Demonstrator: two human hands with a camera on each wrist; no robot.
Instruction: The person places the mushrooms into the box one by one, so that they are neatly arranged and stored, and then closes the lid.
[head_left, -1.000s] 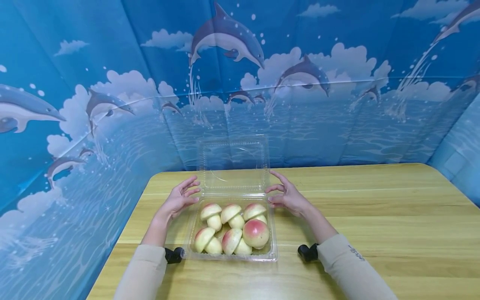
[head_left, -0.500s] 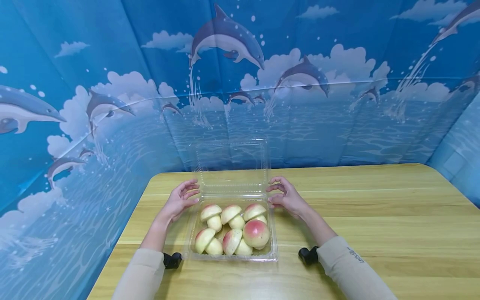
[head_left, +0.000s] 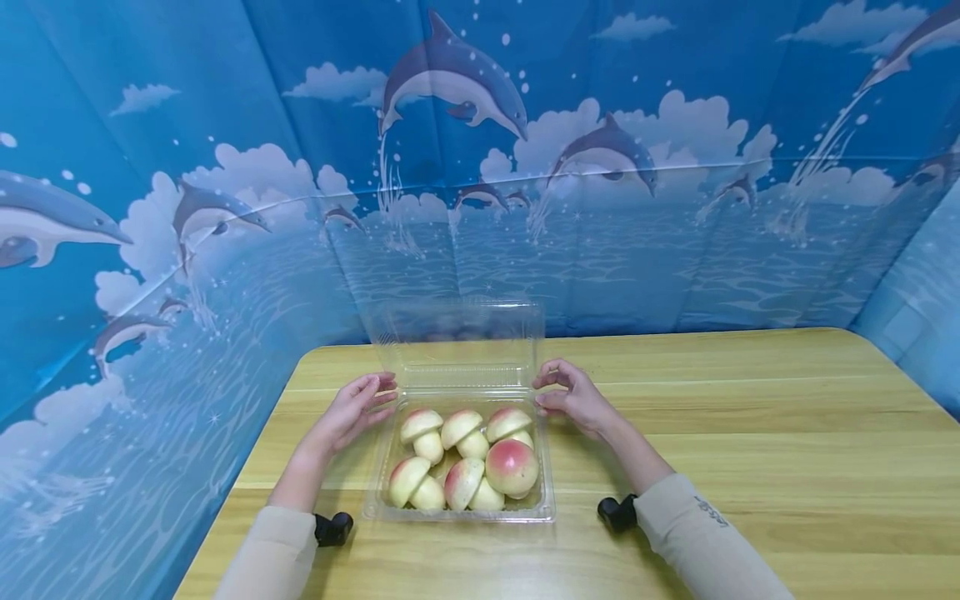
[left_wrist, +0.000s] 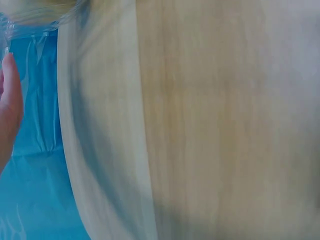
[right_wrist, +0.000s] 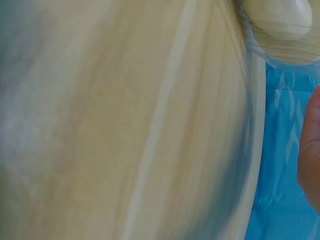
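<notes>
A clear plastic clamshell box (head_left: pixel 461 516) sits in front of me on the wooden table, its hinged lid (head_left: pixel 468 342) raised on the far side. Several mushroom-shaped pieces (head_left: pixel 465 482), cream with a pink blush, lie in the base in two rows. My left hand (head_left: pixel 352 417) is at the left end of the hinge, its extended fingers at the lid's lower side. Opposite it, my right hand (head_left: pixel 577 404) has loosely bent fingers at the lid's right side. Each wrist view catches only part of its hand at the edge.
The yellow wood-grain table (head_left: pixel 720 417) extends far to the right, with rounded back corners. Behind it and at the left hangs a blue curtain (head_left: pixel 480 225) printed with dolphins. A black wrist device (head_left: pixel 333 529) sits below each hand.
The lid has swung forward on its hinge; its top edge now appears lower and wider. Both hands' fingers have come down along its sides. The base and the mushroom-shaped pieces have stayed put.
</notes>
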